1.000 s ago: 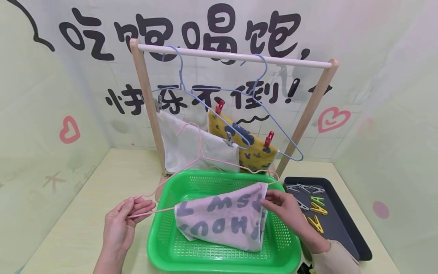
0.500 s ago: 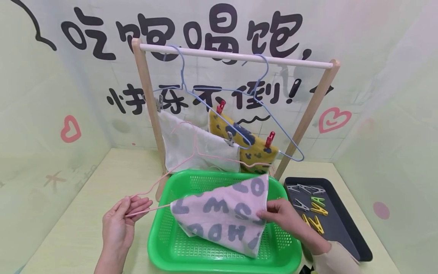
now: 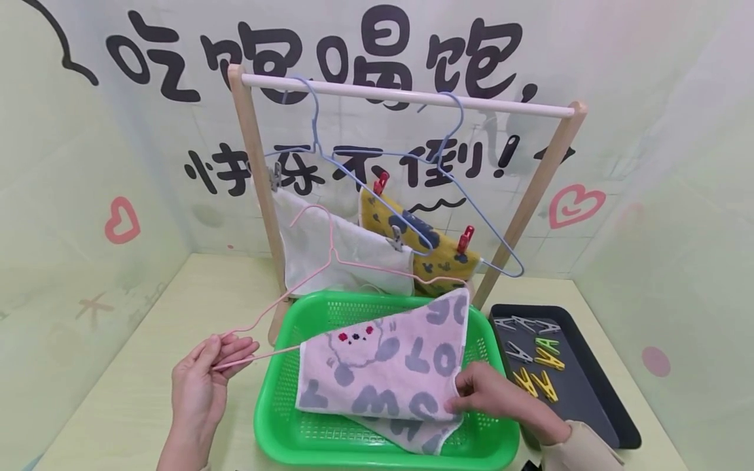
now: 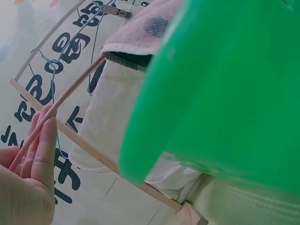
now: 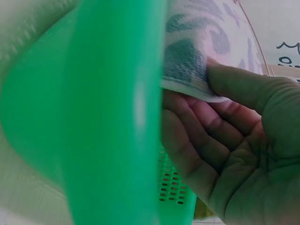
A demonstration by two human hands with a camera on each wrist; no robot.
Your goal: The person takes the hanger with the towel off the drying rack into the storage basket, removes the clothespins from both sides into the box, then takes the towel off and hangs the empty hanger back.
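My left hand point(image 3: 199, 387) grips the left corner of a pink wire hanger point(image 3: 277, 302), whose hook points up. A pink towel point(image 3: 383, 366) with grey letters and a small embroidered face drapes over the hanger's lower bar, above the green basket point(image 3: 263, 399). With thumb and fingers my right hand point(image 3: 491, 396) pinches the towel's lower right edge. The right wrist view shows the thumb on top of the towel's edge point(image 5: 187, 70) and the fingers below. In the left wrist view the hanger's wire point(image 4: 70, 91) runs across the fingers to the towel.
Behind the basket stands a wooden rack point(image 3: 544, 190) with a white rail. Two blue hangers point(image 3: 315, 118) carry a clipped white towel point(image 3: 341, 248) and a yellow patterned towel point(image 3: 438, 258). A black tray point(image 3: 583, 392) with several clothespins point(image 3: 548, 358) lies at the right.
The right hand has moved slightly down, drawing the towel's front over the bar; the towel has spread out and its embroidered face now shows. The left hand has shifted slightly left and down with the hanger.
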